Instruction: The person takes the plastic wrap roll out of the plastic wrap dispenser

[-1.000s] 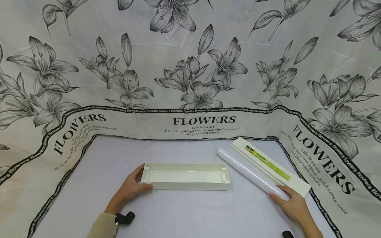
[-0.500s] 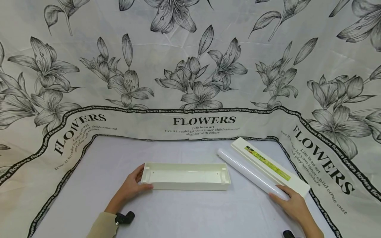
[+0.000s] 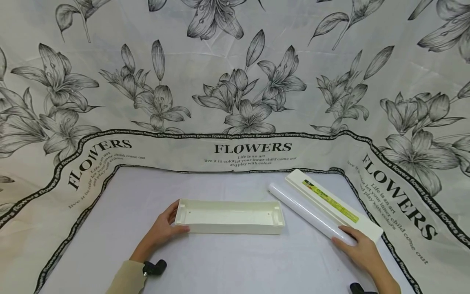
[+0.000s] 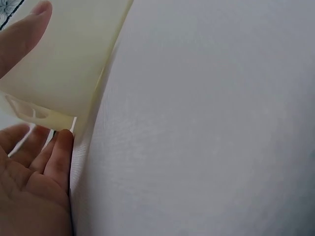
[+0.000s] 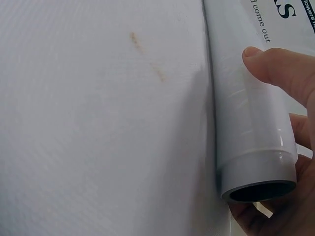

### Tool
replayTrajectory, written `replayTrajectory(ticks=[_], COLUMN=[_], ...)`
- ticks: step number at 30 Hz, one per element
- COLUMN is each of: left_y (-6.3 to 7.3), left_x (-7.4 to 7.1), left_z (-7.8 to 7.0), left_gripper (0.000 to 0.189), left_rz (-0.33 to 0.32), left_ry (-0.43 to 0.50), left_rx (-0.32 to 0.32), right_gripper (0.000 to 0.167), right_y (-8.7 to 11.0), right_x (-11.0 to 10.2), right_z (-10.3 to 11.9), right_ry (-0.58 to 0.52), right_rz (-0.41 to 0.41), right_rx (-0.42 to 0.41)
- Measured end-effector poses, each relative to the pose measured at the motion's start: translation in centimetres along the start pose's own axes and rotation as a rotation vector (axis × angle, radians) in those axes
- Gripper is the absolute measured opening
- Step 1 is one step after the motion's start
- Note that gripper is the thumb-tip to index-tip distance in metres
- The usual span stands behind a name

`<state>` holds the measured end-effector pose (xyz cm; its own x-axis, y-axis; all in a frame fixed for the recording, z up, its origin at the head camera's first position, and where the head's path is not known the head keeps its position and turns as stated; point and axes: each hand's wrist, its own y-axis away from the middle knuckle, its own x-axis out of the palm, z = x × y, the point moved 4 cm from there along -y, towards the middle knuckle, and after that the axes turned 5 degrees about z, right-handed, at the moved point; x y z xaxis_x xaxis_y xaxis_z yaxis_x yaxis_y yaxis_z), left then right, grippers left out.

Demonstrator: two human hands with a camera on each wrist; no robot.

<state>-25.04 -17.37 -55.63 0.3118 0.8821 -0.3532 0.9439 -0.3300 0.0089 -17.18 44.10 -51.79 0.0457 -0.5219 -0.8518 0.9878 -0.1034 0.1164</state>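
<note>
A long, cream-coloured open box point(image 3: 235, 229) lies on the white surface near the middle of the head view. My left hand point(image 3: 159, 232) holds its left end, the thumb over the front wall and the fingers at the end wall. To the right lies a roll of clear plastic film point(image 3: 308, 213), slanting toward me. My right hand point(image 3: 361, 250) grips its near end. The right wrist view shows the hollow grey core of the film roll point(image 5: 256, 167), with thumb point(image 5: 275, 66) and fingers on either side. In the left wrist view the fingertips touch the box point(image 4: 64, 59).
Right beside the roll lies a long cream lid point(image 3: 367, 229) with a yellow-green label point(image 3: 330, 202). A white cloth with printed flowers and a black-edged border point(image 3: 253, 151) surrounds the white surface point(image 3: 235, 265). Black camera mounts point(image 3: 154, 268) sit at the wrists.
</note>
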Motion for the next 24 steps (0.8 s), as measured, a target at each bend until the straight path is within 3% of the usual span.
replayTrajectory(ticks=[8, 16, 24], left_y=[0.1, 0.6, 1.5], left_x=[0.1, -0.2, -0.9], left_z=[-0.3, -0.6, -0.7], left_gripper=[0.110, 0.113, 0.112], left_rz=[0.004, 0.015, 0.035], left_ry=[-0.002, -0.007, 0.010], left_rx=[0.035, 0.013, 0.034], right_gripper=[0.084, 0.082, 0.080], right_y=[-0.5, -0.7, -1.0], right_x=[0.0, 0.1, -0.1], right_z=[0.8, 1.6, 2.7], right_ry=[0.031, 0.050, 0.084], right_rz=[0.003, 0.002, 0.004], right_rx=[-0.037, -0.058, -0.077])
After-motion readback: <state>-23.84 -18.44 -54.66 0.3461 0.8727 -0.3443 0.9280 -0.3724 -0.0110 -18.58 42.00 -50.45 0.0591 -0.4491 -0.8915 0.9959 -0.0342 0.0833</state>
